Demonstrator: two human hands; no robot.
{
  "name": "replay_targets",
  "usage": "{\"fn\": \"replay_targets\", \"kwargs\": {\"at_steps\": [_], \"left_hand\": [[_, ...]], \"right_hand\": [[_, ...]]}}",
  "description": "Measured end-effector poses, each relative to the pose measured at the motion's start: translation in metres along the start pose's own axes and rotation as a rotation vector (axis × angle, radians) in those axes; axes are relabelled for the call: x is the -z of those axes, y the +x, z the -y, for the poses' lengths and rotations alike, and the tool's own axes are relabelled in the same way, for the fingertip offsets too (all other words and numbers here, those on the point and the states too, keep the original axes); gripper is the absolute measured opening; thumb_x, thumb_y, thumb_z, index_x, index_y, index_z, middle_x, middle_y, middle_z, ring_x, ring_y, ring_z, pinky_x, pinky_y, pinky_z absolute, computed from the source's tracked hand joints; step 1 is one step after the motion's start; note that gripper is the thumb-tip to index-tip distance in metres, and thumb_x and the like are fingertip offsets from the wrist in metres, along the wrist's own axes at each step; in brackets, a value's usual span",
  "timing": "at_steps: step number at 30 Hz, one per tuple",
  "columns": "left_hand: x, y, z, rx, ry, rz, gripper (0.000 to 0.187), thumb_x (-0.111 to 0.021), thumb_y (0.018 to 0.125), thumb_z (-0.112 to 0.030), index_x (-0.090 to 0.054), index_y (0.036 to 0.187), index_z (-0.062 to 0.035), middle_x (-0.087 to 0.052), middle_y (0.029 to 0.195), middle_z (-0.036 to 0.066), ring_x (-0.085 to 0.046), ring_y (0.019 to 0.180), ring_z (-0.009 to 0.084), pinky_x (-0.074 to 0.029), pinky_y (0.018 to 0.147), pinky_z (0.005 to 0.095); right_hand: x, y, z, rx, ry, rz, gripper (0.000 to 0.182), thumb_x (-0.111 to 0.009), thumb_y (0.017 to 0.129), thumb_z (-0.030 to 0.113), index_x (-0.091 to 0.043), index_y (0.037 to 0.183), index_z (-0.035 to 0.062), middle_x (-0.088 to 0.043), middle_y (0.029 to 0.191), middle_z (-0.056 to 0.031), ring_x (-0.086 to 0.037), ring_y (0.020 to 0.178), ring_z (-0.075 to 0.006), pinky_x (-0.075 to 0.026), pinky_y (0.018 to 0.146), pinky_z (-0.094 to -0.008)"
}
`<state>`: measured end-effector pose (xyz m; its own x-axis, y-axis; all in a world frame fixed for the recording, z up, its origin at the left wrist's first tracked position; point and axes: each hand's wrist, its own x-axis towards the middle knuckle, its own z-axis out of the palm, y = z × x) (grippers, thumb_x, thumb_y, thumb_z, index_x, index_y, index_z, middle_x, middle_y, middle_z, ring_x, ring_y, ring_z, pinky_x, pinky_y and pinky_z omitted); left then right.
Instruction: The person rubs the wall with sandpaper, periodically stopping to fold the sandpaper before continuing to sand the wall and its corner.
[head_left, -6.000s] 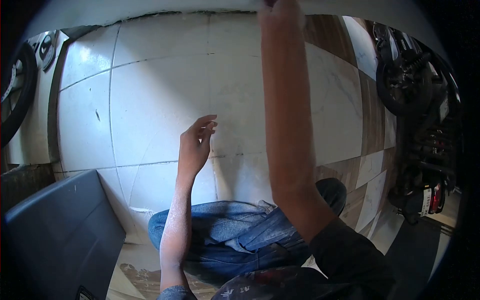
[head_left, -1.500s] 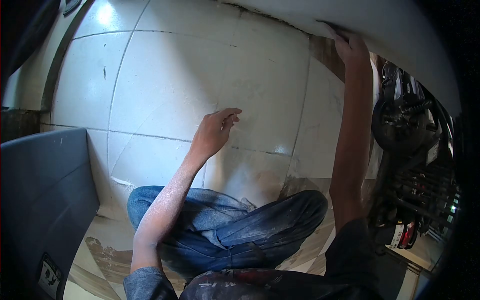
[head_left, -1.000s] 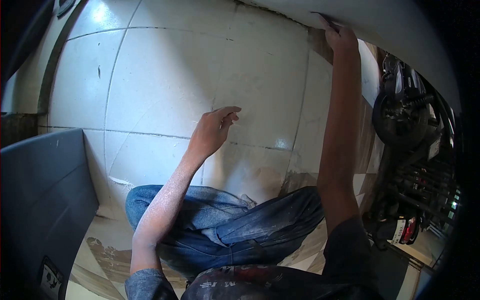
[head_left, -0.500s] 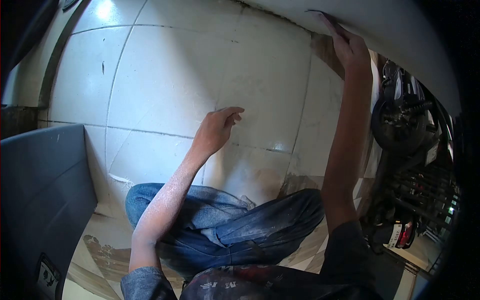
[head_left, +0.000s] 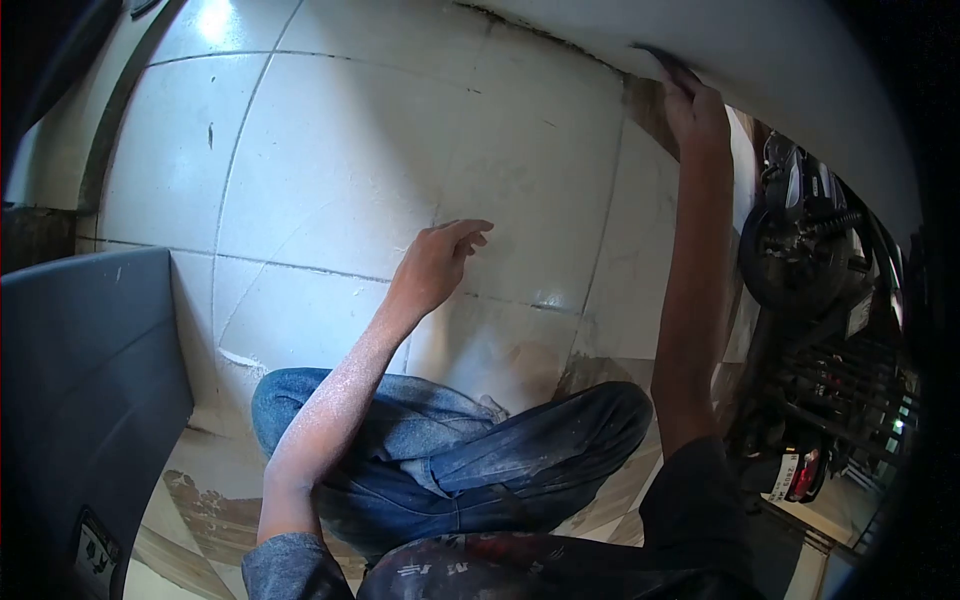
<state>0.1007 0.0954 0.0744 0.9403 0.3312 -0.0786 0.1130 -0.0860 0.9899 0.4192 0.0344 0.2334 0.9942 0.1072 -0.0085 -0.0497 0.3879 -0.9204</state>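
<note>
My right hand [head_left: 697, 112] is stretched far forward to the white wall [head_left: 780, 70]. Its fingers close on a dark, thin, flat piece [head_left: 664, 60] that lies against the wall's surface near the lower edge; its exact kind does not show. My left hand [head_left: 440, 262] hangs over the pale floor tiles [head_left: 320, 150] in front of my knees, with nothing in it. Its fingers are loosely bent and partly apart. White powder coats the left forearm. My crossed legs in dusty jeans [head_left: 500, 470] are below both hands.
A large grey plastic bin or panel [head_left: 90, 370] stands at the left. Motorcycles [head_left: 800, 250] are parked on the right beyond the wall's end. White residue [head_left: 240, 358] marks the tiles near my left knee.
My right hand and the dark flat piece have come slightly down and nearer along the wall. The left hand has hardly moved.
</note>
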Motion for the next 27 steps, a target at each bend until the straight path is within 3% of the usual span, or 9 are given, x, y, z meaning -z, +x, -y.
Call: {"fn": "replay_targets", "kwargs": {"at_steps": [2, 3, 5, 6, 12, 15, 18, 20, 27], "left_hand": [[0.000, 0.001, 0.004, 0.010, 0.002, 0.011, 0.032, -0.045, 0.086, 0.008, -0.059, 0.113, -0.0005, -0.067, 0.093, 0.016, -0.066, 0.084, 0.0241, -0.052, 0.075, 0.0332], [0.000, 0.000, 0.003, -0.008, 0.010, 0.015, 0.032, -0.045, 0.086, 0.008, -0.060, 0.113, -0.0004, -0.067, 0.093, 0.016, -0.066, 0.084, 0.0241, -0.052, 0.075, 0.0332], [-0.001, -0.004, 0.002, -0.031, 0.018, 0.012, 0.031, -0.045, 0.086, 0.008, -0.060, 0.113, -0.0004, -0.067, 0.094, 0.016, -0.066, 0.084, 0.0240, -0.052, 0.076, 0.0332], [-0.001, -0.006, 0.001, -0.023, 0.010, 0.014, 0.031, -0.045, 0.086, 0.008, -0.060, 0.113, -0.0004, -0.067, 0.094, 0.016, -0.066, 0.084, 0.0239, -0.052, 0.076, 0.0332], [-0.002, -0.001, 0.003, -0.008, 0.003, 0.021, 0.032, -0.045, 0.086, 0.009, -0.059, 0.113, -0.0003, -0.067, 0.095, 0.016, -0.066, 0.084, 0.0238, -0.052, 0.076, 0.0330], [-0.002, -0.006, -0.001, 0.027, 0.015, 0.031, 0.032, -0.045, 0.086, 0.009, -0.060, 0.113, -0.0004, -0.067, 0.095, 0.016, -0.066, 0.084, 0.0240, -0.052, 0.077, 0.0328], [-0.005, -0.002, 0.004, 0.017, 0.002, 0.031, 0.032, -0.045, 0.086, 0.009, -0.060, 0.113, -0.0003, -0.067, 0.095, 0.016, -0.066, 0.084, 0.0239, -0.052, 0.076, 0.0329], [-0.006, -0.001, 0.006, 0.001, -0.003, 0.031, 0.032, -0.045, 0.086, 0.009, -0.059, 0.114, -0.0002, -0.067, 0.095, 0.016, -0.066, 0.084, 0.0237, -0.052, 0.076, 0.0331], [-0.001, 0.000, 0.002, -0.008, -0.002, 0.023, 0.035, -0.045, 0.084, 0.011, -0.059, 0.114, 0.0000, -0.067, 0.094, 0.015, -0.066, 0.080, 0.0226, -0.052, 0.074, 0.0323]], "right_hand": [[0.002, -0.028, 0.008, -0.005, -0.035, 0.300, 0.043, -0.031, 0.095, 0.001, -0.028, 0.138, -0.0046, -0.030, 0.144, -0.0185, -0.026, 0.133, -0.0395, -0.023, 0.112, -0.0567], [0.016, -0.012, 0.009, 0.059, -0.340, 0.374, 0.042, -0.034, 0.094, 0.005, -0.031, 0.136, -0.0038, -0.032, 0.143, -0.0177, -0.028, 0.132, -0.0377, -0.024, 0.112, -0.0539], [0.044, 0.046, 0.010, 0.390, -1.484, 0.271, 0.042, -0.041, 0.092, 0.012, -0.038, 0.131, -0.0023, -0.036, 0.140, -0.0159, -0.032, 0.130, -0.0342, -0.025, 0.111, -0.0485], [0.043, 0.048, 0.009, 0.430, -1.645, 0.223, 0.042, -0.044, 0.091, 0.015, -0.041, 0.129, -0.0015, -0.039, 0.139, -0.0151, -0.034, 0.129, -0.0324, -0.025, 0.111, -0.0458], [0.064, 0.053, 0.002, 0.466, -1.514, 0.315, 0.046, -0.064, 0.085, 0.035, -0.061, 0.117, 0.0030, -0.053, 0.132, -0.0099, -0.046, 0.124, -0.0217, -0.028, 0.109, -0.0295], [0.072, 0.099, -0.010, 0.359, -1.594, 0.303, 0.045, -0.063, 0.086, 0.033, -0.060, 0.120, 0.0041, -0.054, 0.131, -0.0091, -0.048, 0.121, -0.0199, -0.027, 0.109, -0.0286], [0.025, 0.011, 0.001, 0.559, -1.696, 0.368, 0.044, -0.063, 0.086, 0.032, -0.059, 0.120, 0.0038, -0.054, 0.131, -0.0091, -0.047, 0.120, -0.0202, -0.027, 0.110, -0.0302], [0.007, -0.025, 0.009, 0.395, -1.501, 0.400, 0.043, -0.059, 0.088, 0.033, -0.060, 0.120, 0.0040, -0.051, 0.133, -0.0100, -0.042, 0.125, -0.0231, -0.025, 0.111, -0.0331], [-0.007, -0.030, 0.004, 0.414, -1.585, 0.378, 0.044, -0.056, 0.090, 0.031, -0.057, 0.122, 0.0010, -0.050, 0.134, -0.0108, -0.041, 0.126, -0.0233, -0.026, 0.111, -0.0343]]}}
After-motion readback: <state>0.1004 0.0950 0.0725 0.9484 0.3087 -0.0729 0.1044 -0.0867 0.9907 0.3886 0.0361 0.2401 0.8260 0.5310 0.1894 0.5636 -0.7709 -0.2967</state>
